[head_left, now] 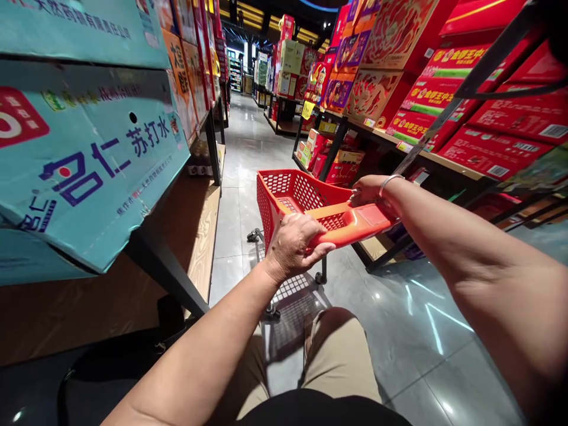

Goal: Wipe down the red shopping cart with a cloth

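A red plastic shopping cart with perforated basket walls stands in front of me on dark legs with small wheels. My left hand is closed over the left end of its handle, the thumb lying along the bar. At the handle's right end my right hand is also closed on the cart, its fingers partly hidden behind the wrist and rim. A silvery bracelet circles the right wrist. Only part of the basket's inside shows between my hands.
Stacked light-blue cartons jut out close on my left, above a wooden lower shelf. Red gift boxes fill the shelving on the right. Grey shiny floor tiles run down the aisle between them.
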A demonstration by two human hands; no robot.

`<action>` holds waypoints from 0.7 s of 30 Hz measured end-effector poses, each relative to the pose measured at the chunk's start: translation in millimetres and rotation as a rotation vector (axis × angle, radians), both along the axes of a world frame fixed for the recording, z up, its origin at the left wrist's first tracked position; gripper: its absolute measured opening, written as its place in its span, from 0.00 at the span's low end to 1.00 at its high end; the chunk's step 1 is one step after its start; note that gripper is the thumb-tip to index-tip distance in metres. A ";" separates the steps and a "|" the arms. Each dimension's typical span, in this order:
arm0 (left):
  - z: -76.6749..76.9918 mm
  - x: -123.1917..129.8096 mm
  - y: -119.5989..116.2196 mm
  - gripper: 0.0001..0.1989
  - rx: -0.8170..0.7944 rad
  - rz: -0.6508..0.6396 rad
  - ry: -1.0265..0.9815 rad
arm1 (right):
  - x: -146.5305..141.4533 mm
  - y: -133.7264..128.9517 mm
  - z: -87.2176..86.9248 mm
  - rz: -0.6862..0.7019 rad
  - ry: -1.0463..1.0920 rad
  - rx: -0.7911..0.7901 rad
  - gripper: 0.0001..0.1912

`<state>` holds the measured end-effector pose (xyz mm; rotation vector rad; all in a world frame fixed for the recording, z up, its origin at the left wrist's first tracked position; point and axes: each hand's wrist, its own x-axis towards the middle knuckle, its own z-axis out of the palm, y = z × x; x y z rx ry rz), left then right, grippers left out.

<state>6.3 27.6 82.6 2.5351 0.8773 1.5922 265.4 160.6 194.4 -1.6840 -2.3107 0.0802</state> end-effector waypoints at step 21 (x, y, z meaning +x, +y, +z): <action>10.5 -22.6 6.7 0.20 -0.128 -0.053 0.046 | 83.6 -103.3 -25.8 0.151 0.185 0.394 0.11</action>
